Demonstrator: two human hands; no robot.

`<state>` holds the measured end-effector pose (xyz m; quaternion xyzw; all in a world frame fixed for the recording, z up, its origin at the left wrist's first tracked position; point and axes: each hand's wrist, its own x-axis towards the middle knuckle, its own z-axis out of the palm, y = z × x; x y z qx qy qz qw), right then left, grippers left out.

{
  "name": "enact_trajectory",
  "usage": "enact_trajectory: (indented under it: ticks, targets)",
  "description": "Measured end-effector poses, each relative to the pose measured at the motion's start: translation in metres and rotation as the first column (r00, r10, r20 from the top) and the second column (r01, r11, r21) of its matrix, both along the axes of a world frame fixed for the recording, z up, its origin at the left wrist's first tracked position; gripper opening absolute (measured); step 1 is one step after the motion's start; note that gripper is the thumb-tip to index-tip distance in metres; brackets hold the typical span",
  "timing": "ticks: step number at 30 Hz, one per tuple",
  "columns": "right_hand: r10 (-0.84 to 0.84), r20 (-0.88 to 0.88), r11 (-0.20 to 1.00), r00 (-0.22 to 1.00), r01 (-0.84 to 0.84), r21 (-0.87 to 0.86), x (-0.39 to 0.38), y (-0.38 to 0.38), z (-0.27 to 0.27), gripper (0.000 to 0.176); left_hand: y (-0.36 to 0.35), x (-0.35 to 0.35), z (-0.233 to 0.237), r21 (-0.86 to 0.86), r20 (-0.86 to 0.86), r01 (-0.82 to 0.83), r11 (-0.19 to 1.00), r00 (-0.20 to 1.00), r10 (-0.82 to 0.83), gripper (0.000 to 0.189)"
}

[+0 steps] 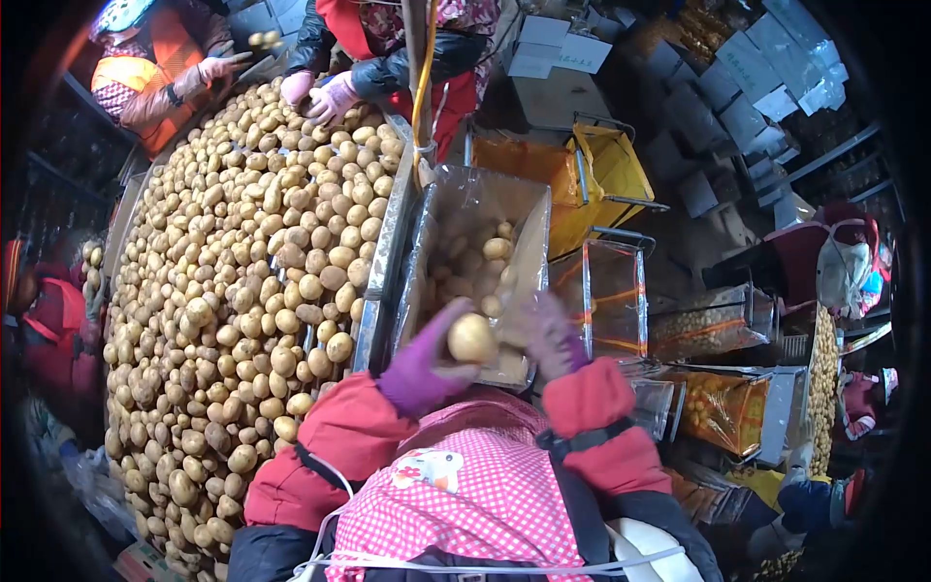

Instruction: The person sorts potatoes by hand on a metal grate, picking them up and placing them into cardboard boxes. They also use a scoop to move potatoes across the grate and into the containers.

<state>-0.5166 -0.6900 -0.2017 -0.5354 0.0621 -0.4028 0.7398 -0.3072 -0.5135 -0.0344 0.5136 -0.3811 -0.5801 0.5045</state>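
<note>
Purple-gloved left hand (427, 357) grips a potato (471, 338) over the box's (524, 209) near end; right hand (555, 338) blurred near its right edge, grip: cannot tell. Open gap between potato and right hand.

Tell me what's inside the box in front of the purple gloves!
Potatoes lie inside the box, and clear plastic lines it. Whatever is under those potatoes is covered, and the left hand and its held potato hide part of the near end.

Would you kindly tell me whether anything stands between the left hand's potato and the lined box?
Nothing visible: the potato in the left hand shows against the open box, and the right hand is off to its side.
</note>
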Motion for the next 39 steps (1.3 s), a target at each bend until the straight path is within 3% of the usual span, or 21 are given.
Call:
enact_trajectory:
  ticks: [2,3,5,6,7,8,11,12,13,16,18,20,21,23,25,27,30,35,36,37,39]
  targets:
    - [-0.137,-0.359,0.947,0.923,0.016,-0.319,0.019,0.032,0.003,0.058,0.004,-0.003,-0.007,-0.174,0.383,0.221,0.96,0.913,-0.14,0.097]
    - [-0.017,-0.365,0.999,0.931,0.0,-0.046,0.01,0.031,0.017,0.059,0.009,-0.007,-0.02,-0.252,0.516,0.278,0.927,0.849,-0.115,0.096]
    - [0.095,-0.249,0.848,0.964,0.053,0.528,-0.005,0.031,0.057,0.062,0.024,0.002,-0.007,-0.112,0.312,0.265,0.958,0.925,-0.219,0.093]
    - [0.04,-0.155,0.74,0.987,0.075,0.668,-0.032,0.008,0.043,0.059,0.03,0.013,0.006,0.001,0.334,0.248,0.969,0.913,-0.235,0.088]
    - [-0.186,-0.377,0.629,0.907,0.405,0.664,-0.05,-0.014,0.036,0.059,0.043,0.023,0.001,-0.031,0.434,0.182,0.983,0.888,-0.151,0.083]
    - [0.011,-0.157,0.58,0.987,0.122,0.806,-0.072,-0.042,0.039,0.06,0.058,0.035,0.01,0.005,0.434,0.1,0.995,0.896,-0.092,0.081]
    - [-0.292,-0.52,0.521,0.803,0.589,0.618,-0.11,-0.087,0.027,0.055,0.111,0.063,0.012,-0.003,0.315,-0.203,0.979,0.929,0.193,0.077]
    - [-0.301,-0.591,0.555,0.748,0.641,0.53,-0.104,-0.098,0.025,0.054,0.132,0.071,0.012,0.052,0.134,-0.331,0.942,0.937,0.322,0.075]
    - [-0.282,-0.636,0.623,0.718,0.641,0.448,-0.087,-0.106,0.026,0.053,0.152,0.075,0.021,0.116,0.131,-0.475,0.873,0.878,0.46,0.075]
    - [-0.191,-0.694,0.86,0.695,0.459,0.223,0.007,-0.114,0.032,0.05,0.23,0.085,0.008,0.07,0.155,-0.799,0.597,0.6,0.785,0.071]
    - [-0.041,-0.661,0.977,0.749,0.17,0.132,0.108,-0.098,0.043,0.05,0.285,0.089,0.001,-0.062,0.278,-0.922,0.383,0.353,0.894,0.066]
    - [0.292,-0.519,0.953,0.804,-0.201,0.225,0.212,-0.075,0.043,0.049,0.333,0.085,0.004,-0.195,0.376,-0.97,0.145,0.063,0.924,0.062]
    - [0.522,-0.338,0.852,0.783,-0.494,0.173,0.269,-0.051,0.037,0.051,0.355,0.084,0.006,-0.242,0.38,-0.97,0.017,-0.079,0.921,0.062]
    - [0.245,-0.521,0.767,0.817,-0.492,-0.412,0.375,0.041,0.048,0.055,0.398,0.079,0.013,-0.323,0.372,-0.928,-0.188,-0.307,0.876,0.064]
    - [0.061,-0.603,0.419,0.795,-0.569,-0.708,0.438,0.131,0.113,0.061,0.437,0.076,0.018,-0.445,0.472,-0.859,-0.251,-0.464,0.75,0.061]
    - [-0.025,-0.422,0.044,0.906,-0.421,-0.906,0.495,0.185,0.122,0.067,0.465,0.074,0.017,-0.552,0.598,-0.813,-0.184,-0.541,0.591,0.061]
    - [-0.163,-0.57,-0.204,0.805,-0.593,-0.779,0.549,0.238,0.112,0.07,0.48,0.098,0.032,-0.546,0.804,-0.837,0.025,-0.516,0.295,0.069]
    - [-0.156,-0.653,0.0,0.741,-0.661,-0.75,0.556,0.249,0.114,0.053,0.463,0.173,0.028,-0.238,0.971,-0.952,0.191,-0.23,0.064,0.075]
    - [0.173,-0.57,0.241,0.803,-0.596,-0.766,0.547,0.246,0.109,0.036,0.46,0.181,0.024,-0.173,0.983,-0.965,0.197,-0.181,-0.025,0.075]
    - [0.475,-0.703,0.487,0.529,-0.824,-0.291,0.539,0.244,0.107,0.026,0.457,0.186,0.022,-0.158,0.986,-0.973,0.17,-0.163,-0.019,0.074]
    - [0.786,-0.533,0.472,0.314,-0.862,0.187,0.518,0.25,0.114,0.017,0.45,0.19,0.021,-0.123,0.992,-0.985,0.118,-0.124,-0.006,0.073]
